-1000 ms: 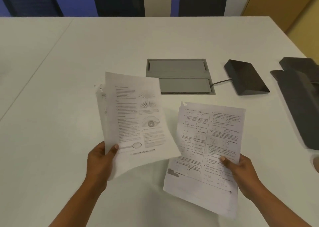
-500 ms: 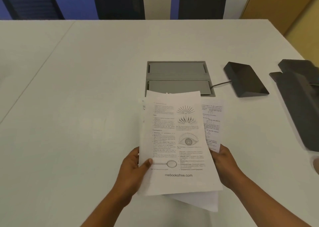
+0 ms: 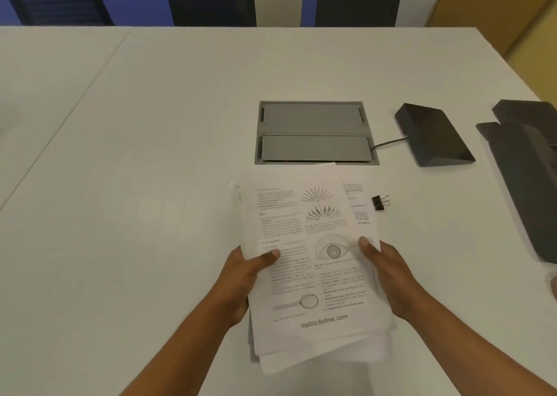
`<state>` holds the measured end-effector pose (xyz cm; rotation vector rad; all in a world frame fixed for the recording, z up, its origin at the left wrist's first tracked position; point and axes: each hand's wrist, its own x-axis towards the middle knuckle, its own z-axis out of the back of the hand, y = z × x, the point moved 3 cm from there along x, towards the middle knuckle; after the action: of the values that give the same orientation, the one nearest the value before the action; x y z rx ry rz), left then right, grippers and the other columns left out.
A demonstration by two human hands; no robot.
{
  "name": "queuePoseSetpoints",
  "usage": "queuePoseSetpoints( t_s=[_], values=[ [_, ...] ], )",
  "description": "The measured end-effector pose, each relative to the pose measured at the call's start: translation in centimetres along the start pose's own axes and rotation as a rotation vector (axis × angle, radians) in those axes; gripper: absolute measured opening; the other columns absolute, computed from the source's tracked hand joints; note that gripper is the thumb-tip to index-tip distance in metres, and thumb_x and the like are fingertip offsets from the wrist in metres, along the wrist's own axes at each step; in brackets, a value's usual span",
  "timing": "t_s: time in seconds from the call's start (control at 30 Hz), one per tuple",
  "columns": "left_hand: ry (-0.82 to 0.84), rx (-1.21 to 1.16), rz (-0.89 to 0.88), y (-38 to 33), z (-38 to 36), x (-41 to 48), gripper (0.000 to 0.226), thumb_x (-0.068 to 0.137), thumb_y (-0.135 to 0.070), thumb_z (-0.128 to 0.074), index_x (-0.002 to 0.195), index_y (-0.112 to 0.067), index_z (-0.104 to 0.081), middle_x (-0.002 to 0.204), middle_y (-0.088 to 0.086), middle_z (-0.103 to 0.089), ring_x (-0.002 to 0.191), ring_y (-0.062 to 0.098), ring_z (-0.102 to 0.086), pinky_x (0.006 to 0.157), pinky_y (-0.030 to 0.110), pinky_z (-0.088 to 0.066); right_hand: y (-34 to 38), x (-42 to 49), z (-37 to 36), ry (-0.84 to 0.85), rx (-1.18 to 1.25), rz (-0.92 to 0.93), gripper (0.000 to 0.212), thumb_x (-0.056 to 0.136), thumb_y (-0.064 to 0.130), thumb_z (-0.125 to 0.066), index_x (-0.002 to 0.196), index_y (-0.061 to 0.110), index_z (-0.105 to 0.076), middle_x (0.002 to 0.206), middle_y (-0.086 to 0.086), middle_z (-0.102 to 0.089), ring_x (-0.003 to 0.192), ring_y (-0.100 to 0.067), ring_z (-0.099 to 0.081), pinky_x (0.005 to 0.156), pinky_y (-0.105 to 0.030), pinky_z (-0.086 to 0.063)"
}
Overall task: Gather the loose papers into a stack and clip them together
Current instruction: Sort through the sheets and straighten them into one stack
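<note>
A stack of printed papers point(image 3: 313, 263) is held just above the white table, its sheets unevenly aligned, with an eye diagram page on top. My left hand point(image 3: 244, 278) grips the stack's left edge, thumb on the top page. My right hand point(image 3: 388, 272) grips the right edge, thumb on top. A small black binder clip point(image 3: 380, 203) lies on the table just right of the stack's upper right corner, untouched.
A grey recessed cable box point(image 3: 315, 133) is set into the white table point(image 3: 135, 215) just beyond the papers. A dark wedge-shaped device point(image 3: 434, 135) with a cable sits to its right. Dark flat objects point(image 3: 524, 175) lie at the right edge.
My left hand brought its sheets rightward onto the pages in my right hand, forming one stack. The binder clip, earlier hidden under the papers, now shows.
</note>
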<state>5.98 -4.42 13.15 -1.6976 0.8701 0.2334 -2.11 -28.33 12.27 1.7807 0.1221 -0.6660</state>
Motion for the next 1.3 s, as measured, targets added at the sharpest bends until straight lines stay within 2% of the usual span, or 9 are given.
queuePoseSetpoints(
  t_s=[0.07,0.27,0.43,0.6,0.83,1.0,1.13,1.23,1.3],
  values=[
    [-0.036,0.014,-0.075,-0.2,-0.3,0.5,0.042,0.086,-0.008,-0.072,0.126,-0.015,-0.064,0.12,0.01,-0.073,0.107,0.03,-0.071,0.093,0.055,-0.055,0.7,0.1,-0.2,0.046,-0.038,0.066,0.051,0.078,0.042,-0.072,0.118,0.012,-0.069,0.11,-0.012,-0.076,0.105,-0.034,-0.071,0.085,-0.045,-0.059],
    [-0.052,0.075,-0.298,-2.4,-0.9,2.0,0.048,0.075,-0.002,-0.08,0.121,-0.01,-0.067,0.12,0.012,-0.072,0.109,0.034,-0.069,0.092,0.058,-0.055,3.5,1.4,0.3,-0.003,-0.141,0.224,0.044,0.078,0.018,-0.071,0.12,0.004,-0.067,0.113,-0.009,-0.075,0.103,-0.028,-0.072,0.085,-0.04,-0.06],
    [0.144,-0.063,-0.186,-3.1,-0.8,2.3,0.047,0.086,-0.013,-0.067,0.132,-0.012,-0.058,0.13,0.017,-0.066,0.118,0.038,-0.064,0.097,0.057,-0.05,4.3,1.3,0.5,0.093,-0.058,0.165,0.041,0.083,0.005,-0.065,0.124,0.003,-0.063,0.117,-0.014,-0.073,0.105,-0.032,-0.071,0.085,-0.043,-0.06],
    [0.045,0.016,-0.148,-2.6,-1.4,2.1,0.04,0.087,-0.012,-0.069,0.126,-0.014,-0.064,0.12,0.009,-0.073,0.111,0.032,-0.069,0.094,0.051,-0.055,2.9,0.5,-0.1,0.151,-0.105,0.099,0.038,0.089,0.005,-0.064,0.127,0.009,-0.062,0.12,-0.011,-0.072,0.109,-0.032,-0.07,0.09,-0.046,-0.057],
    [-0.077,0.224,-0.446,-2.8,-2.9,2.0,0.038,0.084,0.005,-0.072,0.11,-0.023,-0.069,0.107,0.005,-0.073,0.103,0.026,-0.07,0.079,0.038,-0.062,3.7,0.3,-1.1,0.035,-0.193,0.356,0.036,0.085,0.006,-0.071,0.114,0.027,-0.07,0.115,-0.003,-0.074,0.108,-0.021,-0.069,0.089,-0.039,-0.057],
    [-0.141,0.295,-0.511,-2.6,-2.8,1.8,0.047,0.079,-0.01,-0.081,0.112,-0.039,-0.063,0.109,-0.008,-0.071,0.104,0.015,-0.068,0.08,0.032,-0.061,3.4,0.6,-0.8,-0.059,-0.165,0.383,0.037,0.081,0.003,-0.075,0.104,0.033,-0.069,0.101,0.003,-0.077,0.099,-0.014,-0.072,0.078,-0.026,-0.056],
    [-0.154,0.354,-0.559,-2.6,-1.9,1.4,0.032,0.081,-0.032,-0.078,0.112,-0.031,-0.069,0.105,-0.011,-0.073,0.099,0.011,-0.069,0.079,0.029,-0.059,3.2,0.6,-0.8,-0.066,-0.196,0.383,0.037,0.08,0.004,-0.076,0.106,0.029,-0.07,0.101,0.004,-0.077,0.096,-0.011,-0.073,0.073,-0.02,-0.056],
    [-0.113,0.358,-0.668,-3.3,-1.7,0.7,0.066,0.071,-0.07,-0.064,0.108,-0.015,-0.073,0.099,-0.015,-0.073,0.093,0.008,-0.068,0.072,0.021,-0.054,3.1,0.6,-0.6,-0.057,-0.205,0.38,0.033,0.078,0.006,-0.078,0.103,0.027,-0.071,0.1,0.002,-0.077,0.096,-0.014,-0.073,0.072,-0.021,-0.056],
    [-0.1,0.326,-0.7,-3.7,-1.7,0.6,0.06,0.074,-0.071,-0.056,0.099,-0.019,-0.074,0.095,-0.018,-0.074,0.089,0.005,-0.067,0.071,0.016,-0.052,2.8,0.5,-0.5,-0.05,-0.217,0.365,0.033,0.077,0.008,-0.078,0.103,0.028,-0.071,0.101,0.0,-0.077,0.096,-0.015,-0.073,0.073,-0.023,-0.056]
  ],
)
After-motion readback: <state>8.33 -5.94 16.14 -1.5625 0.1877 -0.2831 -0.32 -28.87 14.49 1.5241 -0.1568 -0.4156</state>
